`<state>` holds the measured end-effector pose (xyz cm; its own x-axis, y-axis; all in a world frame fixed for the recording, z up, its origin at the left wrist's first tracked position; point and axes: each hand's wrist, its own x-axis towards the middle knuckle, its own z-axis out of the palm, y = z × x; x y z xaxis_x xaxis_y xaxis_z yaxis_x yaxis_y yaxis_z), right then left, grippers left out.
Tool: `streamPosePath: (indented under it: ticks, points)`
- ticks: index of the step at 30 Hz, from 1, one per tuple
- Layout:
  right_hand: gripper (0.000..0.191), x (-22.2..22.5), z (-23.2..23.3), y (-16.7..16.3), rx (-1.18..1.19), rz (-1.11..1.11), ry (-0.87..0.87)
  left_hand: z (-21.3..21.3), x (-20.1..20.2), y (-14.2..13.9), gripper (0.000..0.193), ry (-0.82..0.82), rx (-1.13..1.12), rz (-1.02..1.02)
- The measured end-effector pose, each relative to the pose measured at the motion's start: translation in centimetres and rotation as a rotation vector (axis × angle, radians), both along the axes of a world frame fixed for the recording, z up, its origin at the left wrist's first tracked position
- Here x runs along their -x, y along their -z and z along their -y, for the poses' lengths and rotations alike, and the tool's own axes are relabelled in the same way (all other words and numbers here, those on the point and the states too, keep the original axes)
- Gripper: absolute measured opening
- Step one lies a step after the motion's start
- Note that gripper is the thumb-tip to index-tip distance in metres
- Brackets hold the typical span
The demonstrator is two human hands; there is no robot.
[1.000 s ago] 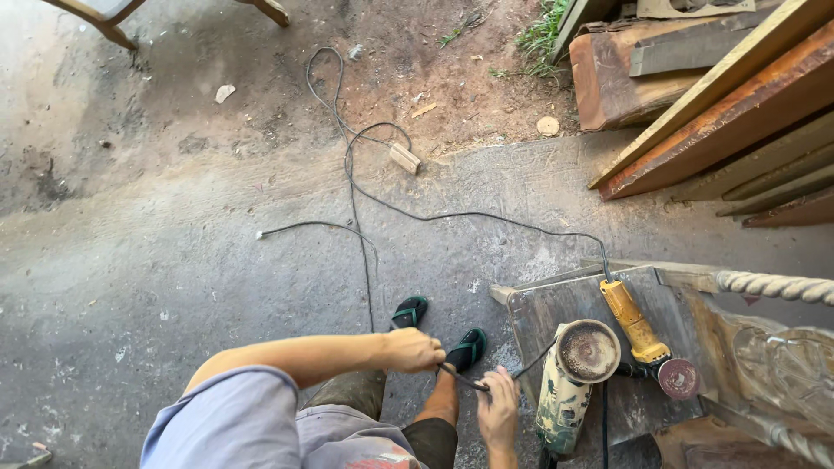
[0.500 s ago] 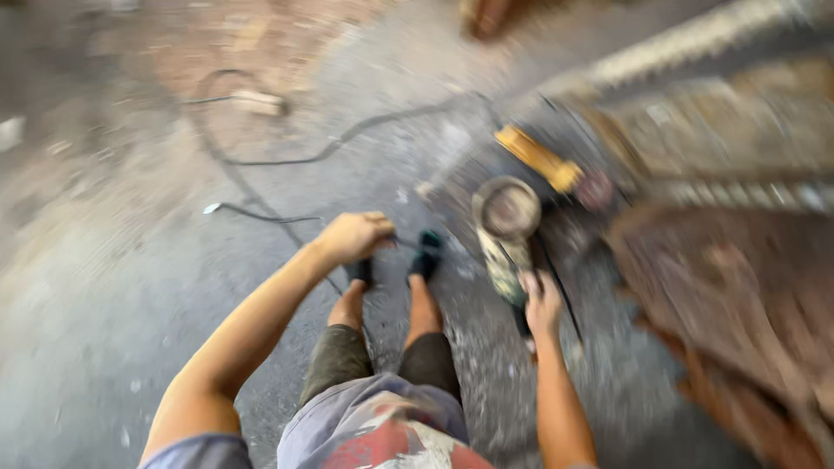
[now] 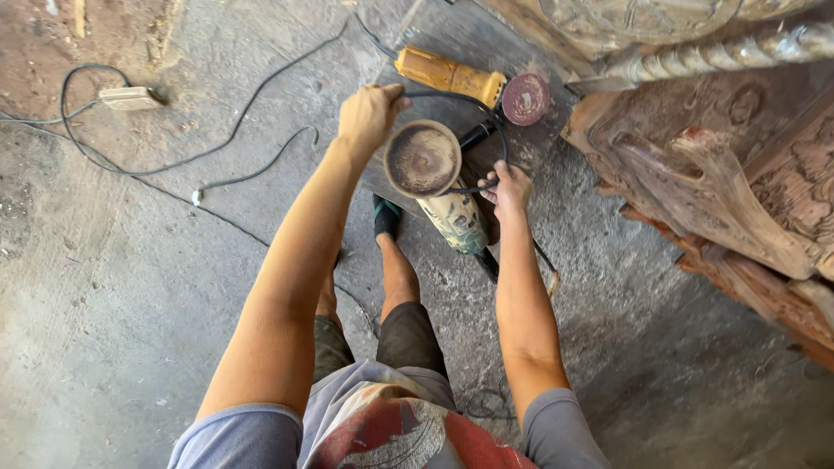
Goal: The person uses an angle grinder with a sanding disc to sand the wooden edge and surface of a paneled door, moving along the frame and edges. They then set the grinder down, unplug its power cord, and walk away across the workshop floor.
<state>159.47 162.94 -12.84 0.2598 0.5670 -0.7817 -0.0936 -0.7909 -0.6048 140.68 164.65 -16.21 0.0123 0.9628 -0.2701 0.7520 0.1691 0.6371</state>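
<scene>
My left hand [image 3: 370, 114] is closed on a black power cord [image 3: 452, 97] that loops over a pale green angle grinder [image 3: 452, 217]. That grinder lies on the ground with its brown sanding disc [image 3: 422, 158] facing up. My right hand [image 3: 506, 188] grips the same cord beside the grinder's body. Just beyond lies a yellow angle grinder [image 3: 450, 76] with a dark red disc [image 3: 526, 98]. My feet in dark sandals [image 3: 387, 217] stand just below the green grinder.
Carved wooden furniture [image 3: 738, 156] with a twisted post [image 3: 721, 54] fills the right side. Black cables [image 3: 217, 148] trail across the concrete floor to a white socket block [image 3: 130, 97] at upper left.
The view has swung down and closer to the grinders. My left hand moved from near my knee up to the cord above the sanding disc; my right hand came up beside the green grinder.
</scene>
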Motion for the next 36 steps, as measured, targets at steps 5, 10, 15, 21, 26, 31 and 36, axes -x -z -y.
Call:
streamPosePath:
  ticks: [5,10,15,21,26,31,36]
  points:
    - [0.022,-0.5,-1.7,0.2,-0.019,0.107,-0.096,-0.2,0.3,2.2,0.027,-0.129,0.125,-0.01]
    - [0.025,-0.6,-1.5,1.2,-0.189,0.224,-0.316,5.6,3.4,3.0,0.029,-0.2,0.409,-0.076]
    - [0.032,-0.3,1.0,3.3,-0.382,0.447,-0.498,13.5,7.7,2.9,0.029,-0.332,0.438,-0.193]
    - [0.046,1.5,6.8,4.4,-0.806,0.628,-0.607,22.1,13.8,2.3,0.033,-0.215,0.392,-0.325]
    - [0.06,8.2,12.1,3.9,-1.0,0.478,-1.113,29.4,14.4,0.3,0.02,0.003,0.452,-0.276]
    - [0.074,14.6,13.9,2.2,-1.021,0.456,-1.606,32.6,13.2,-1.9,0.033,-0.05,0.466,-0.178]
    - [0.059,12.5,13.0,1.1,-1.135,0.352,-0.924,27.1,13.8,-2.7,0.047,-0.064,0.142,-0.175]
